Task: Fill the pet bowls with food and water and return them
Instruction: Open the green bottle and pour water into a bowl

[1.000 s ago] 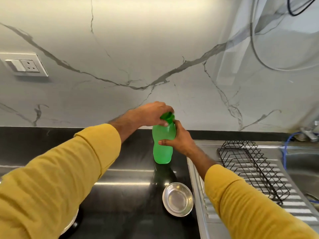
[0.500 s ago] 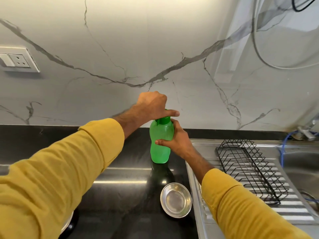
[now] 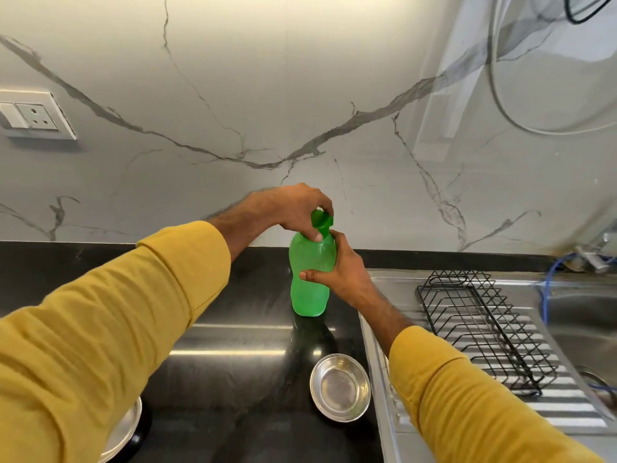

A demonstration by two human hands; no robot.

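A green plastic bottle (image 3: 309,285) stands upright on the black countertop (image 3: 233,345) near the wall. My right hand (image 3: 344,272) grips its body from the right side. My left hand (image 3: 297,208) holds the bottle's green cap (image 3: 321,220), which is tilted up at the neck. A small steel bowl (image 3: 340,386) sits on the counter in front of the bottle; I see nothing in it. The rim of a second steel bowl (image 3: 125,432) shows at the lower left, mostly hidden under my left sleeve.
A steel sink drainboard (image 3: 567,406) lies to the right with a black wire rack (image 3: 484,322) on it. The sink basin (image 3: 587,325) and a tap (image 3: 592,259) with a blue hose are at the far right. A wall socket (image 3: 33,116) is at the left.
My left hand has worked at the cap, which was flat under my fingers and now tilts up at the neck. My right hand keeps its hold on the bottle, which stays in place.
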